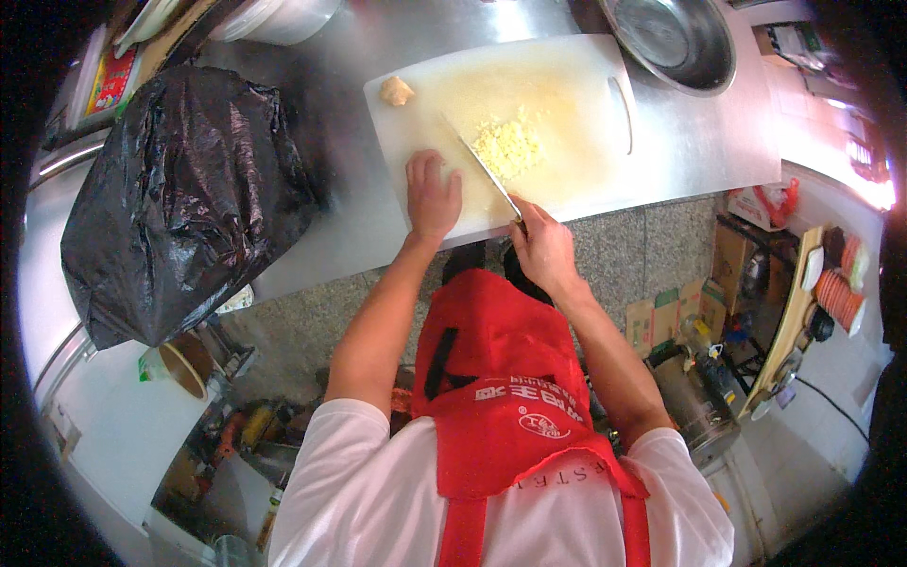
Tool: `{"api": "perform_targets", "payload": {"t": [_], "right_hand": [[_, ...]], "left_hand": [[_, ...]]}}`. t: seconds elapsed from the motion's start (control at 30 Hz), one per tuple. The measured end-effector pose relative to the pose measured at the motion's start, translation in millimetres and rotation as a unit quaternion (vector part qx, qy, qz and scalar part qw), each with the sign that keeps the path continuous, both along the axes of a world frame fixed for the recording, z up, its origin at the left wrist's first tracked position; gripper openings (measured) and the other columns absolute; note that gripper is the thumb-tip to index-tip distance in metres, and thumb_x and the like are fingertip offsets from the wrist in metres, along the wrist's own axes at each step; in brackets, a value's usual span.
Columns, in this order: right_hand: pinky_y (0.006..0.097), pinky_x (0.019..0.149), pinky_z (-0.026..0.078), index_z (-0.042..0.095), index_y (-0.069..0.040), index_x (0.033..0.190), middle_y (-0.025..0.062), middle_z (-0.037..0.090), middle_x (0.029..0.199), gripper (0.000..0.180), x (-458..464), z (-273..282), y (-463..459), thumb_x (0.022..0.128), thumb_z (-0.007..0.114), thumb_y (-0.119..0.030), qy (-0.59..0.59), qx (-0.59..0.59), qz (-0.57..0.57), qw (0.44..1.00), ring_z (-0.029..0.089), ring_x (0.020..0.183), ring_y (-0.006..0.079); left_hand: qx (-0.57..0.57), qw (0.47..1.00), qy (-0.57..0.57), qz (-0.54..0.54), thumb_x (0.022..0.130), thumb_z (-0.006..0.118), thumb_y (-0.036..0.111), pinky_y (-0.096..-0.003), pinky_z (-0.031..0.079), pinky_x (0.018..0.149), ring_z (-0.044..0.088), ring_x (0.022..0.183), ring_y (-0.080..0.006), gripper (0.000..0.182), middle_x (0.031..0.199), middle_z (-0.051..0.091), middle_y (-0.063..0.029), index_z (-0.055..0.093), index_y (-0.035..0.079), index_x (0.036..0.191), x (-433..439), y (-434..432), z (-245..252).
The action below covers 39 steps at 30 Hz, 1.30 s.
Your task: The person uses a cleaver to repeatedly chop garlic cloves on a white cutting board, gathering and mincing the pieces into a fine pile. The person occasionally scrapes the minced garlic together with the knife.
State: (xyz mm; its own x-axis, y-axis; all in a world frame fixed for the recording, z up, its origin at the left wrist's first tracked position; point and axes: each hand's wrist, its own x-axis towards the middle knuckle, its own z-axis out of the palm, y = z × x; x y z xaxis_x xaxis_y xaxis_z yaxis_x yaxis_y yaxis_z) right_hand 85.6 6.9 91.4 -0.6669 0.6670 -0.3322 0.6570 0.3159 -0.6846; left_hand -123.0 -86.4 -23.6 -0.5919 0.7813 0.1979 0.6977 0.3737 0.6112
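Note:
My right hand (544,244) grips the handle of a kitchen knife (489,170) at the near edge of a white plastic cutting board (588,78). The blade points away and to the left, along the left side of a small heap of finely chopped pale yellow food (509,147), perhaps ginger or garlic. My left hand (434,195) rests on the board's near left part, fingers apart and holding nothing. An unpeeled lump that looks like ginger root (396,91) lies in the board's far left corner.
The board lies on a stainless steel table (340,234). A black plastic bag (191,198) bulks up at the left. Far right stands a metal bowl (673,42); a white tub (280,18) stands at the far left. A wooden shelf (779,326) holds stacked bowls on the right.

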Motion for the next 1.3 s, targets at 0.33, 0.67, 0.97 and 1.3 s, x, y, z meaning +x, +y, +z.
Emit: {"api": "perform_targets", "payload": {"t": [0.33,0.67,0.97,1.3], "right_hand": [[0.0561,0.084,0.063,0.068,-0.010,0.141,0.0204,0.077,0.113,0.042,2,-9,11,0.098,0.067,-0.016,-0.009,0.039,0.010,0.999,0.076,0.095,0.0443],[0.0561,0.086,0.063,0.068,-0.010,0.142,0.0216,0.077,0.114,0.044,4,-7,15,0.098,0.067,-0.013,-0.015,0.027,0.004,1.000,0.076,0.098,0.0447],[0.0562,0.085,0.063,0.067,-0.010,0.143,0.0213,0.077,0.116,0.046,10,-10,18,0.097,0.068,-0.012,0.014,0.032,-0.006,0.999,0.076,0.098,0.0451],[0.0553,0.089,0.062,0.067,-0.011,0.144,0.0219,0.077,0.119,0.046,14,-6,27,0.098,0.068,-0.013,-0.007,0.020,-0.024,0.999,0.076,0.103,0.0443]], "left_hand": [[0.002,1.000,-0.014,-0.007,0.092,0.079,0.012,-0.0577,0.042,0.115,0.053,0.133,-0.0455,0.036,0.137,0.060,-0.0218,0.061,0.002,0.121,-3,0,-4],[0.001,1.000,0.008,-0.010,0.091,0.081,0.014,-0.0566,0.046,0.113,0.055,0.129,-0.0464,0.038,0.133,0.061,-0.0216,0.061,0.000,0.120,-2,0,-1],[0.005,1.000,0.012,-0.008,0.092,0.080,0.014,-0.0572,0.046,0.114,0.055,0.130,-0.0471,0.039,0.133,0.061,-0.0221,0.060,-0.001,0.122,-2,2,-3],[-0.002,1.000,-0.003,-0.012,0.092,0.080,0.014,-0.0559,0.045,0.114,0.054,0.132,-0.0467,0.041,0.135,0.060,-0.0223,0.059,0.000,0.125,-1,0,0]]}}
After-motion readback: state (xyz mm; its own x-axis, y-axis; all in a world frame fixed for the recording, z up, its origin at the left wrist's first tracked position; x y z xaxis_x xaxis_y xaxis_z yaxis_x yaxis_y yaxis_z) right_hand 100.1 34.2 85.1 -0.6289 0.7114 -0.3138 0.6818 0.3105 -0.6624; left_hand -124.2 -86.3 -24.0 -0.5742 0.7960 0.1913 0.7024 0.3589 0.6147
